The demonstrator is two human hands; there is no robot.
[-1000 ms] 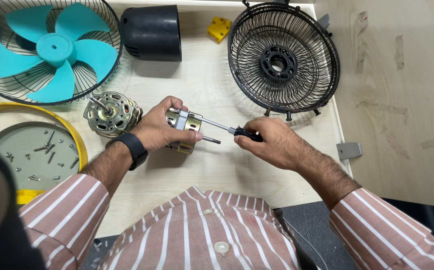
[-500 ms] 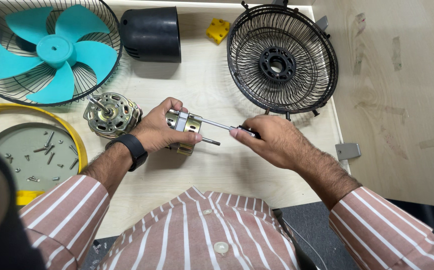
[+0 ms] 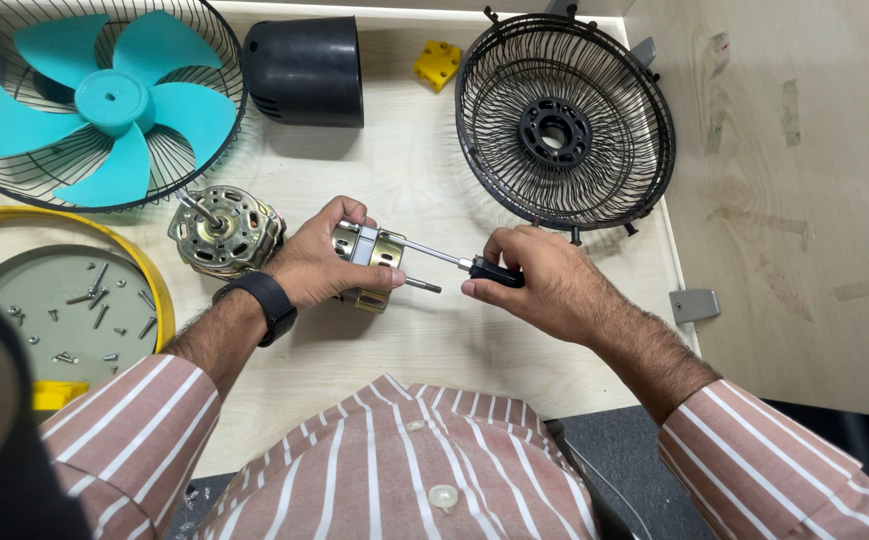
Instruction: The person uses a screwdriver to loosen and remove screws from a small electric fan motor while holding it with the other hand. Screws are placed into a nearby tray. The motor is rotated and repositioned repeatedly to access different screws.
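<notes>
I have my left hand (image 3: 319, 262) wrapped around a small fan motor (image 3: 369, 265), held just above the worktop (image 3: 424, 150) in front of me, its shaft poking out toward my right. My right hand (image 3: 544, 280) is closed on the black handle of a screwdriver (image 3: 474, 268), whose tip meets the motor's metal bracket. The motor looks dense and rigid, probably heavy for its size, with smooth plated metal that could slip, so I judge the housing's sides the safest grip, never the thin shaft. A second motor (image 3: 224, 232) lies just beside my left wrist, near the teal fan blade (image 3: 109, 105) in its grille.
</notes>
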